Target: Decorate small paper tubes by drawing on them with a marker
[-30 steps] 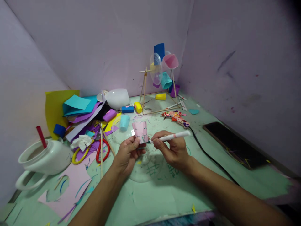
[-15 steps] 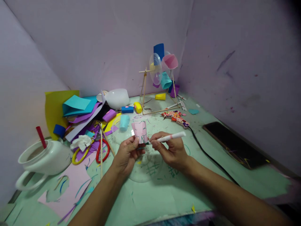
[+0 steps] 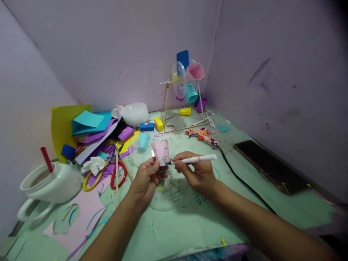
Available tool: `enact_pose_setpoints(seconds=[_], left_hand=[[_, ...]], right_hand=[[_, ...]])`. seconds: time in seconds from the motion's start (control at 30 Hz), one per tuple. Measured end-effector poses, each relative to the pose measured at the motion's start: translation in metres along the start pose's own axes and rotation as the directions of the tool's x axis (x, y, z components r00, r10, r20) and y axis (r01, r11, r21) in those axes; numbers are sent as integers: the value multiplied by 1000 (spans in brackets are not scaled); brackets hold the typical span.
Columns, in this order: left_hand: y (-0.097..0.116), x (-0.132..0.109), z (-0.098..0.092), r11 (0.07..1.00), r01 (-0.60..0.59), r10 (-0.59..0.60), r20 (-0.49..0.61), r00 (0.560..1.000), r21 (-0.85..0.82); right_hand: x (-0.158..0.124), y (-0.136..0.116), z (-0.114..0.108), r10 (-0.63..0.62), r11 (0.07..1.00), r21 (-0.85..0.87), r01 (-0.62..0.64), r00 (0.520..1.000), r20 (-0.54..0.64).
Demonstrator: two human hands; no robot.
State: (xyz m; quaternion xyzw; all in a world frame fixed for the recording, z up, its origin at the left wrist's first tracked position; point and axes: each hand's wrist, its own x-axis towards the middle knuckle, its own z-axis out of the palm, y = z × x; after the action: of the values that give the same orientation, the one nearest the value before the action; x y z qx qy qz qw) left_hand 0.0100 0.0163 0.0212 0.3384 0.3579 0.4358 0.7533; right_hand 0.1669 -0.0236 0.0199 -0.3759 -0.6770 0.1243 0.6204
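Note:
Between the thumb and fingers of my left hand (image 3: 148, 177) is a small pink paper piece (image 3: 161, 149) with dark green outlines drawn on it. My right hand (image 3: 197, 172) is closed around a white marker (image 3: 199, 158), its dark tip at the lower right edge of the paper. Whether the tip touches the paper I cannot tell. Under both hands lies a clear round plastic lid (image 3: 163, 207). A light blue paper cup shape (image 3: 143, 141) stands on the lid's far side.
A stick frame (image 3: 166, 105) carrying a wheel of coloured paper cups stands at the back. A patterned glue gun (image 3: 202, 136) and a phone (image 3: 268, 165) lie to the right. Leftward are scissors (image 3: 119, 174), coloured paper (image 3: 89, 121), pink scraps (image 3: 81, 217) and a white mug (image 3: 51, 183).
The marker's back end has tipped slightly to the right and down, and its tip has shifted a little left and up along the paper's edge. My left hand keeps its hold.

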Motion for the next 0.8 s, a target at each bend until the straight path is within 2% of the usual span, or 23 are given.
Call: enact_pose_setpoints(seconds=[0.43, 0.57, 0.8], left_hand=[[0, 0, 1, 1000, -7, 7, 4, 1000, 12], [0, 0, 0, 1000, -10, 10, 0, 1000, 18], [1, 0, 0, 1000, -2, 2, -4, 1000, 6]], right_hand=[[-1, 0, 1, -27, 1000, -10, 27, 999, 31], [-1, 1, 2, -25, 1000, -14, 24, 1000, -9], [-1, 0, 2, -32, 999, -5, 32, 999, -11]])
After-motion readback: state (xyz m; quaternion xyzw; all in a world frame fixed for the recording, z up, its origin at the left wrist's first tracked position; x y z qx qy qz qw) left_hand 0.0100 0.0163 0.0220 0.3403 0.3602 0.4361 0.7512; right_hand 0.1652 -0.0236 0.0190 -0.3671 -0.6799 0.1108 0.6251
